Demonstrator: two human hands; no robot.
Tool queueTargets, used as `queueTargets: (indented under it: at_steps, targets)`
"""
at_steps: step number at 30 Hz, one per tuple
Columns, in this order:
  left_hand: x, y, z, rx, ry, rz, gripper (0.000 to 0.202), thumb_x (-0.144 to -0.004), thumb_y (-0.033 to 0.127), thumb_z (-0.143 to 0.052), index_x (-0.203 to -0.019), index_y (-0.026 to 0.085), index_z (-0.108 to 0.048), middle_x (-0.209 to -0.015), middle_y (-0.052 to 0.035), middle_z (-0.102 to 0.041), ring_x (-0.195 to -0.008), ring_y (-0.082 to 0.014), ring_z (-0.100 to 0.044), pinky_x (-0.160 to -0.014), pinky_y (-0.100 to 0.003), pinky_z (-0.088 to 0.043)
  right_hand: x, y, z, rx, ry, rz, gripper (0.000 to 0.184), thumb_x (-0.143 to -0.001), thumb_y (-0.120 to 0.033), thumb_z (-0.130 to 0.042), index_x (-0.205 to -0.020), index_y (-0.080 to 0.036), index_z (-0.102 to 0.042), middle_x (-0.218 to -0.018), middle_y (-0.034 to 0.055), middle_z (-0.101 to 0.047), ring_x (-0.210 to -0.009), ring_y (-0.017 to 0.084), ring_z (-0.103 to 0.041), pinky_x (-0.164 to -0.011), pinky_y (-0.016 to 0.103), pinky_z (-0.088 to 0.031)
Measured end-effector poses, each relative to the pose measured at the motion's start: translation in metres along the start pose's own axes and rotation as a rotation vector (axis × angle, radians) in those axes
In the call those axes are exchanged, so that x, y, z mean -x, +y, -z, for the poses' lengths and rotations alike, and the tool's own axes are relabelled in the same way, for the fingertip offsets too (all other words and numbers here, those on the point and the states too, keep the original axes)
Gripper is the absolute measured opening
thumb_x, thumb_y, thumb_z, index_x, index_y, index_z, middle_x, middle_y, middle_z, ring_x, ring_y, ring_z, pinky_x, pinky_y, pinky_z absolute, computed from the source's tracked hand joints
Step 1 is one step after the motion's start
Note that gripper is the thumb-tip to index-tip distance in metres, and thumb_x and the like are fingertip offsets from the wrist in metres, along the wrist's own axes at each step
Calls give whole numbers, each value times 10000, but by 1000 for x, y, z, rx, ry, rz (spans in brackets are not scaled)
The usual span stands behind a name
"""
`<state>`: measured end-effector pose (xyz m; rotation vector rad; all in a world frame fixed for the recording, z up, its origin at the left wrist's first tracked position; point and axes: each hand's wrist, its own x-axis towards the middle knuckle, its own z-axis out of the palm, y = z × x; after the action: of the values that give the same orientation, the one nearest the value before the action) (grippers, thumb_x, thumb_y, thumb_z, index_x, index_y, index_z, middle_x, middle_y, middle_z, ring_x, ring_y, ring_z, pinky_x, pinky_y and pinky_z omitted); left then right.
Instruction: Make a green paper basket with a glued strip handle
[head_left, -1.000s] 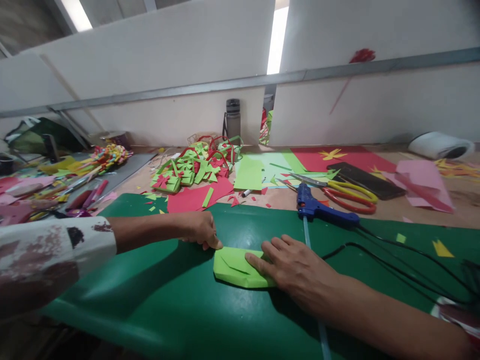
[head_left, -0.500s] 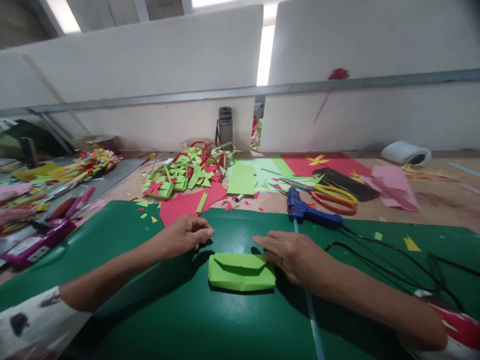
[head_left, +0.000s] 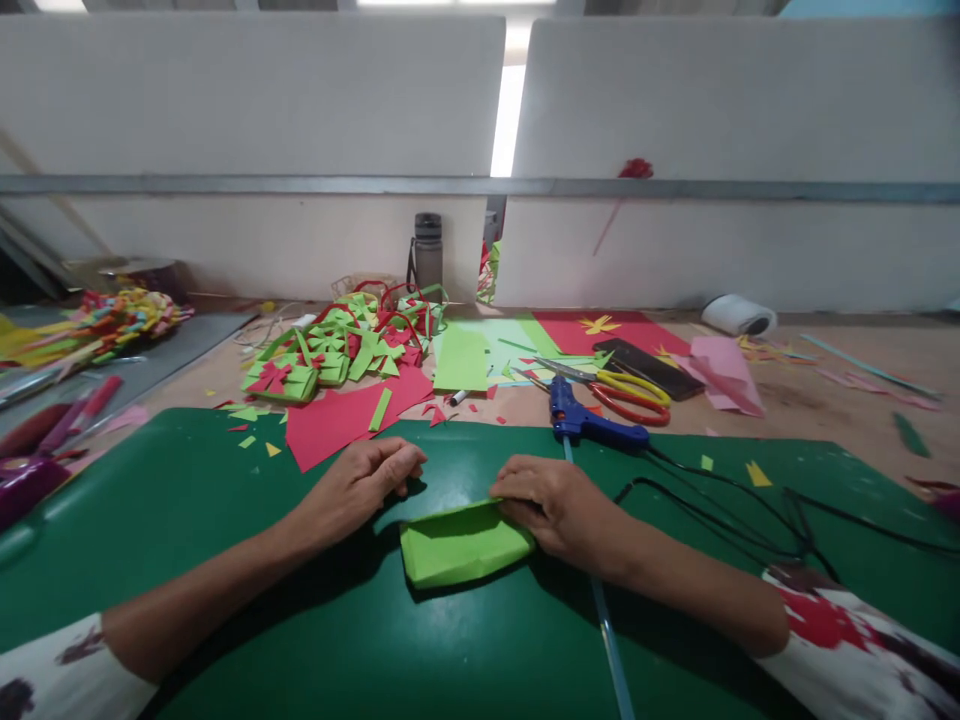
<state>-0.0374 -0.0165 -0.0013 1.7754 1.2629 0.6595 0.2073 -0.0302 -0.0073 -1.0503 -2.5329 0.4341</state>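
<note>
The left forearm (head_left: 217,580) slants inward; the left hand (head_left: 364,482) curls loosely, though whether thumb (head_left: 405,462) and fingers (head_left: 402,489) meet is unclear. Opposite, the right forearm (head_left: 697,585) angles in, the right hand (head_left: 559,510) pinching.

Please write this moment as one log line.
right hand: holds green folded paper; left hand: apart from it; glue gun: beyond right hand

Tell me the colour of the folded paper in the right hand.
The folded paper is bright lime green, best seen in the head view.

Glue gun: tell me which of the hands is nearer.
Right. The right hand is just on the near side of the glue gun; the left hand is farther off, to its left.
</note>
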Motion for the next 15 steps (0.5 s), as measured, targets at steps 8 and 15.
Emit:
queueTargets:
  at_steps: [8, 15]
  targets:
    - [-15, 2, -12, 227, 1, -52, 677, -667, 380, -662, -1254, 144, -423, -1112, -114, -576, -958, -215, -579, -797, -318, -484, -9, 9, 1, 4, 404, -115, 198, -853, -165, -444, -760, -150, -619, -650, 25, -607, -591, 126, -540, -588, 235, -393]
    - [-35, -5, -24, 612, -126, -54, 860, -620, 287, -725, -1333, 137, -269, -1100, -127, -617, -975, -236, -608, -858, -371, -480, -13, 11, 5, -347, 496, -338, 226, -836, -255, -483, -660, -157, -586, -616, -11, -550, -574, 117, -491, -543, 227, -382]
